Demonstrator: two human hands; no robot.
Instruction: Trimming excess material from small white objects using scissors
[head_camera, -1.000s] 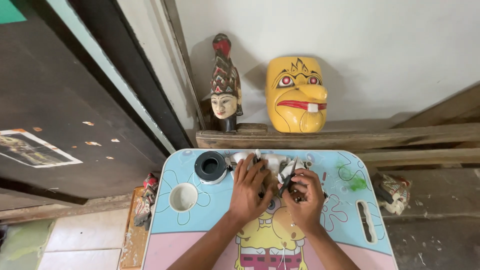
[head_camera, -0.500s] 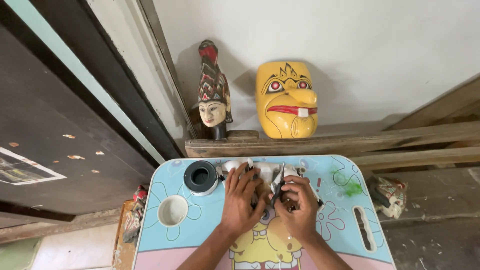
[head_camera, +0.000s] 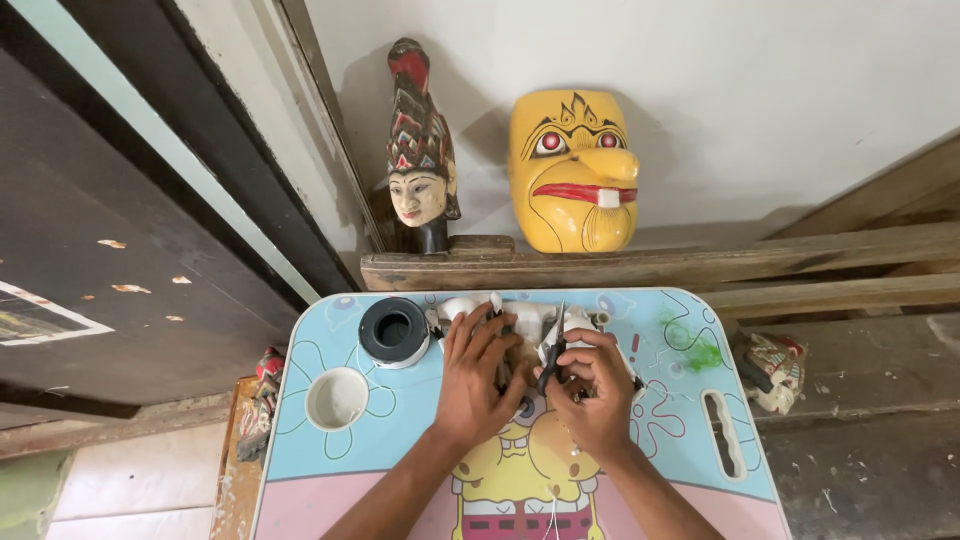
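Nearest the camera, two forearms reached up over a small table (head_camera: 350, 470) with a pink and blue cartoon top. The left hand (head_camera: 478, 378) lay flat, fingers together and pressed down on a white piece (head_camera: 530, 318) at the middle of the table's far half. Just beside it, the right hand (head_camera: 590, 385) was curled, its fingers clamped on the dark handles of pliers (head_camera: 551, 356), whose thin metal tip pointed away toward the white piece. Whether the tip touched the piece could not be told. To the left of the hands stood a black spool (head_camera: 394, 331), and nearer than it a round white cup hole (head_camera: 337, 398) was sunk in the tabletop. A tuft of green thread (head_camera: 700, 352) lay to the right, well apart from the hands. Beyond the table ran a wooden beam (head_camera: 620, 265), bearing a carved head (head_camera: 420, 160) with a tall headdress and a yellow mask (head_camera: 575, 170) against the white wall.
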